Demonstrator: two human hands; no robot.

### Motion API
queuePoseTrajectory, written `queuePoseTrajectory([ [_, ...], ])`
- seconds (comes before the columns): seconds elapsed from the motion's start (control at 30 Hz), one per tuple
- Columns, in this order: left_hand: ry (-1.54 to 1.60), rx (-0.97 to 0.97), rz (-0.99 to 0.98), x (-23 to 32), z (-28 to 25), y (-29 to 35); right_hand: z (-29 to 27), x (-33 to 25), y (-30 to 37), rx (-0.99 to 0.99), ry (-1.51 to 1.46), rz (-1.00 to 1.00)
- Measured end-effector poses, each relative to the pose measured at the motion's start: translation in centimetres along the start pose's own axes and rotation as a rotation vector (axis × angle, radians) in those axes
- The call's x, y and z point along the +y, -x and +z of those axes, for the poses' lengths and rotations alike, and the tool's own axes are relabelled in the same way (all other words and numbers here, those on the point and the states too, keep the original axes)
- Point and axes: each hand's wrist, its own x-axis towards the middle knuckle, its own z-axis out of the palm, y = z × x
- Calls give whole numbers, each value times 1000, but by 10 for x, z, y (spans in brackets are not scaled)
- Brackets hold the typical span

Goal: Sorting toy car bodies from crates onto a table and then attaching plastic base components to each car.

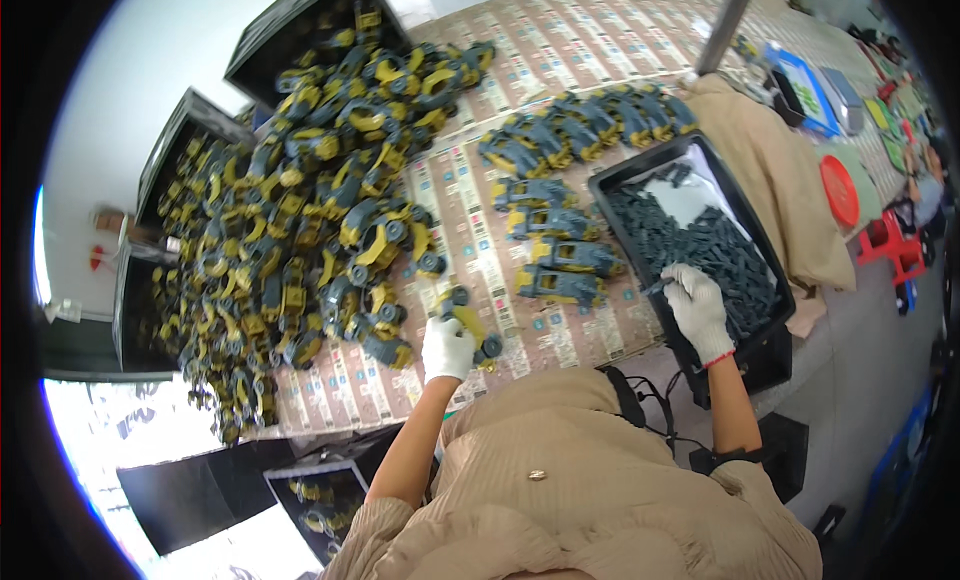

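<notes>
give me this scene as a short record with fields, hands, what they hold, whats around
left hand: white-gloved left hand grips a yellow and grey toy vehicle on the table
right hand: white-gloved right hand reaches into the black tray, fingers at the grey parts
left of table: big heap of toy vehicles
middle: rows of toy vehicles laid side by side
table cover: printed sheets
right of tray: tan cloth
</notes>
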Motion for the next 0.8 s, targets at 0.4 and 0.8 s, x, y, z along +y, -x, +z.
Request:
queuePoseTrajectory([
  [0.4,473,-7,387,43,-28,34,115,-121,23,-778,-45,230],
  [0.8,878,-501,-157,42,-5,55,141,-124,38,-724,245,-118],
])
